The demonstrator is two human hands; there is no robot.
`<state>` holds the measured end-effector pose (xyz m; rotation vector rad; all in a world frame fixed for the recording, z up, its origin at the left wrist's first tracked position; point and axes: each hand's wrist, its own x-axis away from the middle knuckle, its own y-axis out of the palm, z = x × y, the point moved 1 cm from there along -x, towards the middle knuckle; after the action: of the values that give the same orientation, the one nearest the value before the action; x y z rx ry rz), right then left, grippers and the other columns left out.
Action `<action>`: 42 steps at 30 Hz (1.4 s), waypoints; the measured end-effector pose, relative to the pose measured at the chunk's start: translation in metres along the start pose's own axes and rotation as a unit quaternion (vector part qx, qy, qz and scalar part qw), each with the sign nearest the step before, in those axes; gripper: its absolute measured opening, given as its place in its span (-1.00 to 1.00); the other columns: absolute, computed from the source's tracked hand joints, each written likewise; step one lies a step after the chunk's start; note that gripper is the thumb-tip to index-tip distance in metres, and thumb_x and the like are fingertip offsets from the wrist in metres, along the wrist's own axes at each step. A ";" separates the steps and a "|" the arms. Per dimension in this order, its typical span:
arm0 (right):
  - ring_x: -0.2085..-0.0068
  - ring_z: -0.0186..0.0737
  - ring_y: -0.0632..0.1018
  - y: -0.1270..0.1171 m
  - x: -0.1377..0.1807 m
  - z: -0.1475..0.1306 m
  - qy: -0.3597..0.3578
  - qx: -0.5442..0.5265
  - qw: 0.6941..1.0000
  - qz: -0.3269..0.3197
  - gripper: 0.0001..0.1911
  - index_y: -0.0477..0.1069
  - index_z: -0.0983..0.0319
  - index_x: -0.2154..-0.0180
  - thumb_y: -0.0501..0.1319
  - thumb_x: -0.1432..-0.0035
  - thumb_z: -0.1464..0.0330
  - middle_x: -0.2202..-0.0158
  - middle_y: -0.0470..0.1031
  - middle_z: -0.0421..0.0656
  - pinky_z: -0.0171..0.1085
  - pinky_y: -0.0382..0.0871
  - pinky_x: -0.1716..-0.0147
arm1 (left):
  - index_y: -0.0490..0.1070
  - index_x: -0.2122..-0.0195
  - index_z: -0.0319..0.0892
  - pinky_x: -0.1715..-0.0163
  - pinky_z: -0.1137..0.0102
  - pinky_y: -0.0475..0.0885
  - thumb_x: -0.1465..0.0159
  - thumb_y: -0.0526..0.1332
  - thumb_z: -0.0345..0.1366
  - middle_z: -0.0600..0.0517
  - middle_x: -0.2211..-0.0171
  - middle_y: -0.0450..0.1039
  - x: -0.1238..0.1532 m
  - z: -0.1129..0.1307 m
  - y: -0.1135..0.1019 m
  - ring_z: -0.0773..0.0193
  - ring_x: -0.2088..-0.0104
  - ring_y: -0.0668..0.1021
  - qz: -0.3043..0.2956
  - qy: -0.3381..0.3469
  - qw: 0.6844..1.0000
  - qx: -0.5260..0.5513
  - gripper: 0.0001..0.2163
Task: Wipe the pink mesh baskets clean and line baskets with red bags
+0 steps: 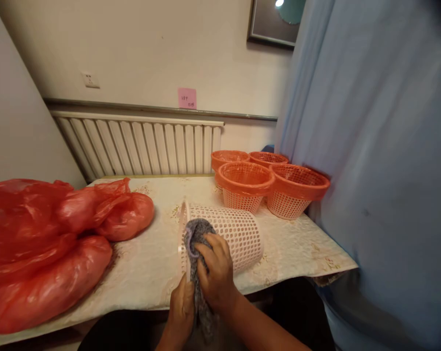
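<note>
A pale pink perforated plastic basket (238, 236) lies on its side at the front of the table, its open rim toward the left. My left hand (182, 302) is closed on the near edge of that rim. With bent fingers my right hand (216, 268) presses a grey cloth (200, 229) with a purple edge against the basket's side near the rim. Part of the cloth hangs down between my hands, past the table's edge. The palm of my right hand is hidden.
Several baskets lined with red plastic bags, such as the front one (244, 180), stand together at the back right. Bulging red plastic bags (59, 234) lie on the left of the table (147, 273). A radiator (140, 146) stands behind; a blue curtain (367, 146) hangs at right.
</note>
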<state>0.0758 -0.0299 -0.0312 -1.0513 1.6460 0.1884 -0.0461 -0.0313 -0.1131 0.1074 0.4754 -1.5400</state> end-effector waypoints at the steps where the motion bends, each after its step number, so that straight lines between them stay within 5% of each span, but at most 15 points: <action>1: -0.11 -0.07 0.32 -0.001 -0.010 0.004 0.008 0.001 1.000 -0.001 -0.59 0.38 0.21 0.00 0.06 -0.12 0.55 -0.05 0.34 -0.03 0.05 0.22 -0.12 | 0.44 0.05 -0.23 -0.04 0.16 0.38 -0.30 -0.07 0.05 -0.18 0.04 0.52 0.001 0.000 0.001 0.01 0.02 0.51 -0.003 0.002 1.000 0.002 -0.50; 7: -0.03 -0.12 0.36 -0.005 -0.060 0.029 0.054 -0.001 0.998 -0.019 -0.66 0.40 0.20 0.01 0.08 -0.18 0.48 0.02 0.40 -0.05 -0.07 0.27 -0.07 | 0.44 0.02 -0.22 -0.11 0.12 0.32 -0.24 -0.06 0.18 -0.17 0.04 0.52 0.016 -0.009 0.009 -0.05 -0.07 0.45 -0.036 -0.026 0.998 0.035 -0.40; 12: -0.02 -0.13 0.36 -0.007 -0.058 0.038 0.066 -0.004 0.997 -0.029 -0.65 0.40 0.20 0.02 0.09 -0.17 0.50 0.00 0.39 -0.06 -0.10 0.25 -0.08 | 0.46 0.04 -0.21 -0.15 0.09 0.28 -0.19 -0.04 0.23 -0.15 0.05 0.52 0.021 -0.014 0.010 -0.09 -0.11 0.41 -0.061 -0.044 0.995 0.060 -0.36; 17: -0.05 -0.13 0.34 -0.015 -0.042 0.032 0.067 -0.011 0.997 -0.032 -0.64 0.39 0.20 0.01 0.07 -0.17 0.51 -0.02 0.37 -0.06 -0.10 0.24 -0.09 | 0.25 -0.18 -0.21 -0.26 0.12 0.07 -0.29 -0.04 0.08 -0.11 -0.17 0.33 -0.003 0.034 0.010 0.00 -0.23 0.27 -0.043 -0.056 0.996 0.062 -0.43; 23: -0.07 -0.14 0.33 -0.025 -0.033 0.032 0.055 -0.015 0.998 -0.024 -0.63 0.39 0.20 0.00 0.06 -0.18 0.52 -0.03 0.36 -0.05 -0.10 0.24 -0.10 | 0.25 -0.18 -0.21 -0.30 0.16 -0.02 -0.30 0.04 0.02 -0.08 -0.18 0.32 -0.042 0.086 0.014 0.07 -0.25 0.24 -0.049 -0.107 0.987 0.106 -0.47; 29: -0.04 -0.12 0.37 -0.044 -0.029 0.088 0.093 0.046 0.994 -0.024 -0.64 0.42 0.21 0.04 0.04 -0.15 0.52 0.00 0.41 -0.04 -0.09 0.26 -0.08 | 0.18 -0.22 -0.21 -0.21 0.09 0.18 -0.27 0.07 0.03 -0.13 -0.13 0.38 -0.033 0.078 0.011 0.00 -0.19 0.34 -0.106 -0.186 0.965 0.150 -0.42; 36: 0.04 -0.08 0.43 -0.079 -0.008 0.175 0.188 0.120 0.973 0.067 -0.68 0.44 0.26 0.09 0.03 -0.15 0.42 0.07 0.47 0.00 -0.02 0.30 -0.02 | 0.23 -0.18 -0.25 -0.27 0.16 0.05 -0.27 0.04 0.06 -0.13 -0.22 0.26 -0.027 0.078 0.012 0.04 -0.26 0.23 -0.108 -0.137 0.977 0.120 -0.42; 42: -0.03 -0.04 0.37 -0.066 0.028 0.145 0.187 0.153 0.959 0.147 -0.68 0.39 0.27 0.04 0.01 -0.24 0.37 0.02 0.42 0.03 0.06 0.28 -0.04 | 0.24 -0.18 -0.23 -0.27 0.13 0.02 -0.30 0.02 0.03 -0.13 -0.20 0.30 -0.032 0.064 0.006 0.02 -0.27 0.21 -0.127 -0.117 0.978 0.115 -0.46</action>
<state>0.2256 0.0042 -0.0826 -0.6263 2.0943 -0.0777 -0.0246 -0.0249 -0.0448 0.0440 0.1261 -1.8287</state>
